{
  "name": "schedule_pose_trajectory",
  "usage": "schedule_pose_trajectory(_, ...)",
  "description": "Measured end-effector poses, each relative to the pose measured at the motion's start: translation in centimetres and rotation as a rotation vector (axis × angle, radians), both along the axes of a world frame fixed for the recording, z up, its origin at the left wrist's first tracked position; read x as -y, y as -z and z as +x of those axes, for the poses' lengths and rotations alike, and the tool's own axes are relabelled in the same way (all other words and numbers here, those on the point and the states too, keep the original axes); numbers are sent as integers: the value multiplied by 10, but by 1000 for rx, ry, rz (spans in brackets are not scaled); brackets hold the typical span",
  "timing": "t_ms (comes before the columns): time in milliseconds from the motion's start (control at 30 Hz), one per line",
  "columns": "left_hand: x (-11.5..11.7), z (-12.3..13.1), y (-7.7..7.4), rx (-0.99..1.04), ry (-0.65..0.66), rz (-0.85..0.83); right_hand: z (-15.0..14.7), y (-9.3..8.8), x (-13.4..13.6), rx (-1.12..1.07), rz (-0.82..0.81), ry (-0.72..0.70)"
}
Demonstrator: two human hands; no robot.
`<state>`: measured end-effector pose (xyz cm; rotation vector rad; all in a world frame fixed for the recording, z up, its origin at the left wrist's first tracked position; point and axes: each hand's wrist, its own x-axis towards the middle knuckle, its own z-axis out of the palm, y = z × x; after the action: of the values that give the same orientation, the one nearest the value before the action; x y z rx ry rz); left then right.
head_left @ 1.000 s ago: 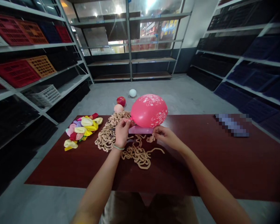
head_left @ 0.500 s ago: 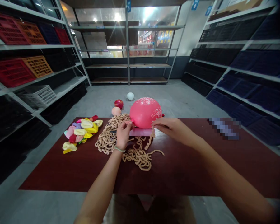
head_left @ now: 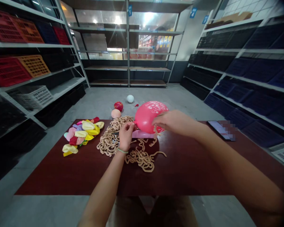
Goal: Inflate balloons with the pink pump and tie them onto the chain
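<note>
My left hand [head_left: 126,135] pinches the neck of an inflated red-pink balloon [head_left: 145,113] with white printing on it. In front of the balloon's right side, my right hand [head_left: 167,121] has its fingers closed on the upper end of a short piece of tan cord [head_left: 155,135], which dangles below them. Beneath the balloon lies a pink cylinder [head_left: 143,135], partly hidden. A large heap of wavy tan cord [head_left: 107,142] sits beside my left hand, and a smaller tangle [head_left: 143,159] of the same cord lies nearer me on the brown table [head_left: 191,170].
Several limp, colourful balloons [head_left: 81,134] are piled on the table's left. A phone [head_left: 219,129], partly pixelated, lies at the right. Small inflated balloons in peach [head_left: 115,113], red [head_left: 118,106] and white [head_left: 130,99] are beyond the table. Shelves with crates [head_left: 9,71] flank the room.
My right hand has risen and moved across the balloon's right side with the tan cord. The balloon has tipped slightly to the right, while my left hand keeps its pinch.
</note>
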<state>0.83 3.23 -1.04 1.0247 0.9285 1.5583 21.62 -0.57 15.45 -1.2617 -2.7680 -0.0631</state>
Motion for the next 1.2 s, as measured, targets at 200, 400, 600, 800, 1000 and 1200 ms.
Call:
schedule_pose_trajectory(200,-1,0,0,24,14,10,-9,0,-2,11,-63,23)
schedule_pose_trajectory(400,1,0,-4,21,13,16,-17,12,-4,60,-116,35)
schedule_pose_trajectory(600,2,1,-4,-31,28,22,-28,10,-19,-393,110,128)
schedule_pose_trajectory(800,4,2,-3,-197,-4,85,-77,5,-48,-444,135,173)
schedule_pose_trajectory(1000,9,-2,-1,-412,-128,162,-99,22,-67,-224,129,234)
schedule_pose_trajectory(1200,13,-6,-5,-571,-214,329,-82,34,-63,-104,122,119)
